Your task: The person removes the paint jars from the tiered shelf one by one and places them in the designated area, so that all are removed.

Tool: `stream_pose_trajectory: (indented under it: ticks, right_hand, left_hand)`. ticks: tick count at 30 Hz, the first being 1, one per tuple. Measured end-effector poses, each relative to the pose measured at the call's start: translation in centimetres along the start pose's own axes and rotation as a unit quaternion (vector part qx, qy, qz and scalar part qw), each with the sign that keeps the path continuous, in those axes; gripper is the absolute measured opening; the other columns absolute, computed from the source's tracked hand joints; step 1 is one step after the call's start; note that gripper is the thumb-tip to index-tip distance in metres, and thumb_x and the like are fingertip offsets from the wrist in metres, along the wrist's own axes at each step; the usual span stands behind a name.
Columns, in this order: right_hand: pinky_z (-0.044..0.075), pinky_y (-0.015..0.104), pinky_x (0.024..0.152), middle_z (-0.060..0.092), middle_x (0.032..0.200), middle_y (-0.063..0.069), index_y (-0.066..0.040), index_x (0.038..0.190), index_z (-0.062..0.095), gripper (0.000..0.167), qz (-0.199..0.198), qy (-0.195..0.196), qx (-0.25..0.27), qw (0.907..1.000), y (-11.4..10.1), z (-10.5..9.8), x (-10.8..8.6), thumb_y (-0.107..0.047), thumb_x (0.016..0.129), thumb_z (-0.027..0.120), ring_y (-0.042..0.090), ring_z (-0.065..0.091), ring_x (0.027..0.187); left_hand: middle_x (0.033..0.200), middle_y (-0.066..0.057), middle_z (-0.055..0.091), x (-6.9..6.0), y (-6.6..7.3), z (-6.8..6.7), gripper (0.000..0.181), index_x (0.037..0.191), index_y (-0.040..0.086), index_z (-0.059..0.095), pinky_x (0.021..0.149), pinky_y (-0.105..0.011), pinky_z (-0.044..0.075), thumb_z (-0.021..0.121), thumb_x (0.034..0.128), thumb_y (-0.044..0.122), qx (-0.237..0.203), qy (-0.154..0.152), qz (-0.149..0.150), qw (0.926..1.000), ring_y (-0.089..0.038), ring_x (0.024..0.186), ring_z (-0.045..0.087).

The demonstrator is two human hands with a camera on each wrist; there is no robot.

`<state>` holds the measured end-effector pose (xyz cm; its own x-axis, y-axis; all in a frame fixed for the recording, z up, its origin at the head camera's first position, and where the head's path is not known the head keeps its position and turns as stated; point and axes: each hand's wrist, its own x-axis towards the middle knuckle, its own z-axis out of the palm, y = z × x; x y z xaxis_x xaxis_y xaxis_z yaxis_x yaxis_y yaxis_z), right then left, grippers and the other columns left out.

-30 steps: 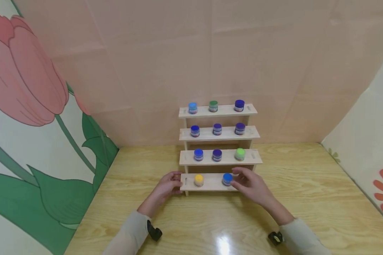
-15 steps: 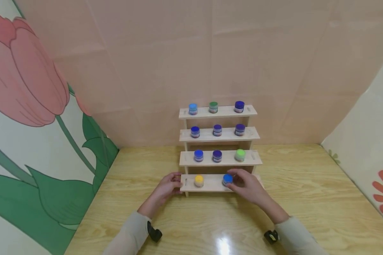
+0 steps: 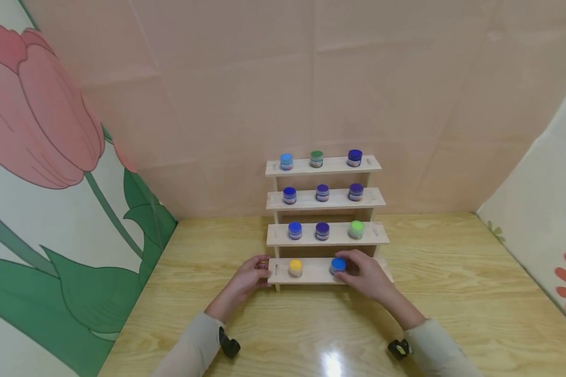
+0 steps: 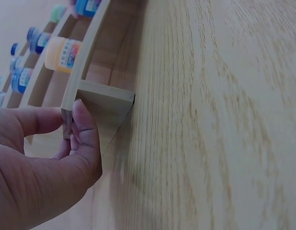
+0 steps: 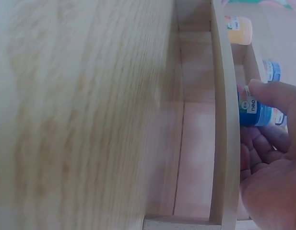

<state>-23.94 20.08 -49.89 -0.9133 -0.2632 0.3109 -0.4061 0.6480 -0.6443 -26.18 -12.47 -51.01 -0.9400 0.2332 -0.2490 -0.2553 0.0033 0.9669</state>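
A tiered wooden rack (image 3: 313, 276) with small paint jars stands on the table. My left hand (image 3: 249, 275) pinches the left end of its lowest shelf (image 4: 68, 98) between thumb and fingers. On that shelf sit a yellow paint jar (image 3: 295, 268) and, to its right, a blue paint jar (image 3: 338, 265). My right hand (image 3: 369, 275) holds the blue jar from the right, its thumb on the near side in the right wrist view. The fingers behind the jar are partly hidden.
On the upper shelves stand several more jars, among them a light green jar (image 3: 356, 229), a dark green jar (image 3: 316, 158) and a light blue jar (image 3: 286, 162). Behind the rack rises a pink-covered wall (image 3: 217, 104). Wood-grain table (image 3: 453, 283) surrounds the rack.
My right hand has moved slightly left and closed its thumb and fingers around the blue jar. My left hand keeps its grip on the shelf end.
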Motion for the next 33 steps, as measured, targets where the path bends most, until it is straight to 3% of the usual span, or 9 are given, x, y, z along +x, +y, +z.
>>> stream_pose_trajectory:
  ticks: [9, 16, 27, 33]
  right_hand:
    - [0.059, 0.029, 0.080, 0.064, 0.106, 0.004, -0.008, 0.114, 0.066, 0.033, -0.023, 0.017, 0.045, 0.9985, -0.3, -1.1, -0.6, -0.009, 0.085, 0.082, 0.016, 0.060, 0.093]
    - [0.061, 0.034, 0.081, 0.062, 0.111, 0.010, -0.004, 0.117, 0.064, 0.034, -0.034, 0.013, 0.097, 0.9946, -0.7, -2.5, -1.4, -0.004, 0.086, 0.080, 0.022, 0.060, 0.098]
    - [0.058, 0.023, 0.080, 0.062, 0.111, 0.011, -0.001, 0.117, 0.064, 0.035, -0.060, 0.042, 0.102, 0.9921, 1.0, -4.4, -2.2, 0.002, 0.085, 0.079, 0.006, 0.059, 0.097]
    - [0.058, 0.021, 0.080, 0.064, 0.113, 0.014, 0.004, 0.120, 0.063, 0.036, -0.075, 0.044, 0.109, 0.9902, 1.5, -6.1, -2.7, 0.006, 0.087, 0.075, 0.004, 0.060, 0.097]
  left_hand:
    - [0.110, -0.014, 0.049, 0.0, 0.1, 0.1, 0.054, 0.145, -0.009, 0.040, 0.068, -0.027, 0.055, 0.056, 0.0929, -0.008, 0.003, -0.004, 0.002, 1.0000, -0.020, 0.084, 0.057]
    - [0.110, -0.014, 0.050, 0.0, 0.1, -0.1, 0.054, 0.145, -0.009, 0.042, 0.068, -0.027, 0.054, 0.056, 0.0924, -0.009, -0.003, -0.004, -0.001, 1.0000, -0.020, 0.084, 0.057]
    - [0.110, -0.014, 0.049, 0.0, 0.0, -0.2, 0.056, 0.146, -0.010, 0.039, 0.070, -0.027, 0.055, 0.056, 0.0922, -0.008, 0.002, -0.008, -0.002, 1.0000, -0.021, 0.086, 0.057]
    - [0.110, -0.014, 0.050, -0.1, -0.1, -0.1, 0.056, 0.146, -0.010, 0.039, 0.069, -0.026, 0.055, 0.056, 0.0921, -0.009, 0.001, -0.010, 0.002, 0.9999, -0.020, 0.084, 0.058]
